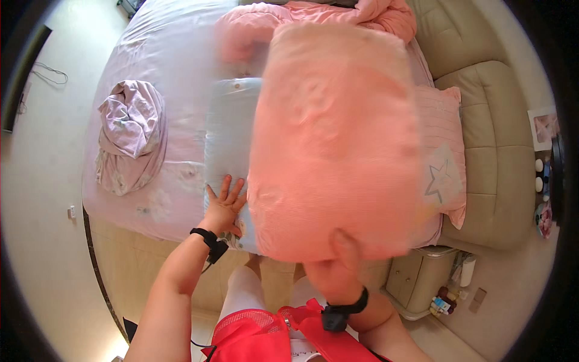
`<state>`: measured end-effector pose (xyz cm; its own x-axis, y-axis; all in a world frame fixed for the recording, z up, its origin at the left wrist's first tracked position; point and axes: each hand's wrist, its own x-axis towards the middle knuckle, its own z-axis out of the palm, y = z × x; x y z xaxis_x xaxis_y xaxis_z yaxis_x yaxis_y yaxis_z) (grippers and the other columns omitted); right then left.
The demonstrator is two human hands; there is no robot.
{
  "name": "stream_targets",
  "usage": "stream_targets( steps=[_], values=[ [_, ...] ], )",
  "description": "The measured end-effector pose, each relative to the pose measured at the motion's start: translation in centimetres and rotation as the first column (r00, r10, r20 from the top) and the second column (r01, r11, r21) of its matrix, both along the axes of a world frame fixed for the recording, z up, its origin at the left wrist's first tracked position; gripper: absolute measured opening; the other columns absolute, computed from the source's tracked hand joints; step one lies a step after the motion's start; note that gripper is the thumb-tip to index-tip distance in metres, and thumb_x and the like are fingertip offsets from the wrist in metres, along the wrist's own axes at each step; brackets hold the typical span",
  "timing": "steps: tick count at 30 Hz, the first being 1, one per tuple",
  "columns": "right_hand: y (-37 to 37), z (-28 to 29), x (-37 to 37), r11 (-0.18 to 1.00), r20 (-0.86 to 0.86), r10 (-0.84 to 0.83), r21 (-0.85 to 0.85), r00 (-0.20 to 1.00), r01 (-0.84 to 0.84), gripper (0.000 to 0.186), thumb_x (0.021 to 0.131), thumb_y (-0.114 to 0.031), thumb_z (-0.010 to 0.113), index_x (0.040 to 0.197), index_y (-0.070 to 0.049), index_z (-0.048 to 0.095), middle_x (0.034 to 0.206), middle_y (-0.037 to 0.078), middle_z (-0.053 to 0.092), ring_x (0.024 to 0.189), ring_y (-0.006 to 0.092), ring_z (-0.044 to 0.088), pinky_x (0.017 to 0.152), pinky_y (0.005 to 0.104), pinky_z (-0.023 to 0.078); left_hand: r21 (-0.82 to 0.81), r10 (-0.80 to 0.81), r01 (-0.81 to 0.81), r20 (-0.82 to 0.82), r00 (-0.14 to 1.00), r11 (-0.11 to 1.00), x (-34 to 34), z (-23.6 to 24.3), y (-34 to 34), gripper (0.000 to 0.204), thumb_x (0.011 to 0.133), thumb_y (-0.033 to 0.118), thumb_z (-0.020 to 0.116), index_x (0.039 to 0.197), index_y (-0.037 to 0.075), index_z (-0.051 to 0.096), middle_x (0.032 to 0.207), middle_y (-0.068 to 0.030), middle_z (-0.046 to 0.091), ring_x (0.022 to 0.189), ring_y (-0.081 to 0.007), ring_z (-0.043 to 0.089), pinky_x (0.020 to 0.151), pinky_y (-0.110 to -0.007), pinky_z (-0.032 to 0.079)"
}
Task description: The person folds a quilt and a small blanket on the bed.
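A large pink pillow (338, 139), blurred by motion, is raised over the bed in front of me. My right hand (338, 268) grips its near edge, thumb on top; the other fingers are hidden beneath. With fingers spread, my left hand (224, 210) rests on a pale blue floral pad (232, 133), just left of the pillow. The pillow covers the pad's right part. Partly behind the pillow lies a striped pink pillow (443, 175) with a star patch, against the headboard side.
A bundled lilac cloth (132, 136) lies on the bed sheet (181, 54) at left. Pink bedding (374, 15) is heaped at the far side. The beige padded headboard (482, 127) stands at right. Below it is a nightstand (416, 280) with bottles (445, 301) beside it.
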<state>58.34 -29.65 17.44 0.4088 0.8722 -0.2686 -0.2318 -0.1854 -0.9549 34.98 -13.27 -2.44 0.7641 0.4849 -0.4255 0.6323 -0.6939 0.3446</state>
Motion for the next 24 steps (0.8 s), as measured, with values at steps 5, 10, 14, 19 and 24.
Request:
stream_targets(
  steps=[5, 10, 14, 19, 24],
  values=[
    [0.1, -9.8, -4.5, 0.879, -0.837, -0.474, -0.466, 0.275, 0.097, 0.034, 0.086, -0.024, 0.060, 0.114, -0.006, 0.052, 0.117, 0.015, 0.053, 0.114, 0.0281, 0.048, 0.100, 0.0478, 0.035, 0.078, -0.054, 0.060, -0.069, 0.996, 0.995, 0.6, 4.6, 0.5, 0.118, 0.040, 0.056, 0.079, 0.142, 0.020, 0.031, 0.150, -0.0054, 0.017, 0.139, -0.0358, 0.000, 0.095, -0.077, 0.010],
    [-1.3, -12.6, -3.3, 0.869, -0.739, -0.469, -0.483, 0.483, 0.105, 0.026, 0.085, -0.018, 0.062, 0.107, -0.007, 0.054, 0.106, 0.008, 0.059, 0.096, 0.0265, 0.057, 0.090, 0.0459, 0.044, 0.075, 0.017, -0.032, 0.202, 0.979, 0.997, -1.6, 5.4, 0.7, 0.102, 0.050, 0.046, 0.080, 0.138, 0.017, 0.037, 0.144, -0.0080, 0.031, 0.138, -0.0320, 0.015, 0.101, -0.069, 0.011],
    [0.2, -13.2, -1.5, 0.818, -0.597, -0.575, -0.440, 0.559, 0.371, 0.031, 0.082, -0.010, 0.064, 0.111, -0.007, 0.052, 0.108, 0.008, 0.057, 0.097, 0.0233, 0.056, 0.090, 0.0405, 0.045, -0.063, 0.229, -0.222, 0.375, 0.898, 0.973, -2.7, 4.3, 1.8, 0.081, 0.067, 0.030, 0.075, 0.137, 0.012, 0.037, 0.126, -0.0067, 0.053, 0.127, -0.0267, 0.039, 0.104, -0.052, 0.025],
    [2.0, -12.9, 0.0, 0.831, 0.044, -0.532, -0.167, 0.846, 0.531, 0.051, 0.083, -0.007, 0.064, 0.127, 0.000, 0.040, 0.115, 0.009, 0.054, 0.105, 0.0168, 0.052, 0.091, 0.0329, 0.043, -0.855, 0.790, -0.280, 0.215, 0.574, 0.436, 0.4, 7.3, 2.9, 0.075, 0.076, 0.011, 0.066, 0.139, 0.002, 0.026, 0.119, -0.0140, 0.056, 0.121, -0.0217, 0.043, 0.101, -0.037, 0.034],
    [2.8, -8.8, -1.4, 0.958, -0.177, -0.276, -0.130, 0.945, 0.256, 0.061, 0.082, -0.013, 0.067, 0.132, 0.001, 0.036, 0.118, 0.010, 0.054, 0.107, 0.0168, 0.052, 0.090, 0.0286, 0.042, -0.718, 0.675, -0.150, 0.532, 0.512, 0.680, 1.6, 8.7, 1.9, 0.083, 0.074, 0.009, 0.066, 0.140, 0.000, 0.015, 0.128, -0.0221, 0.045, 0.119, -0.0229, 0.045, 0.098, -0.034, 0.038]
  ],
)
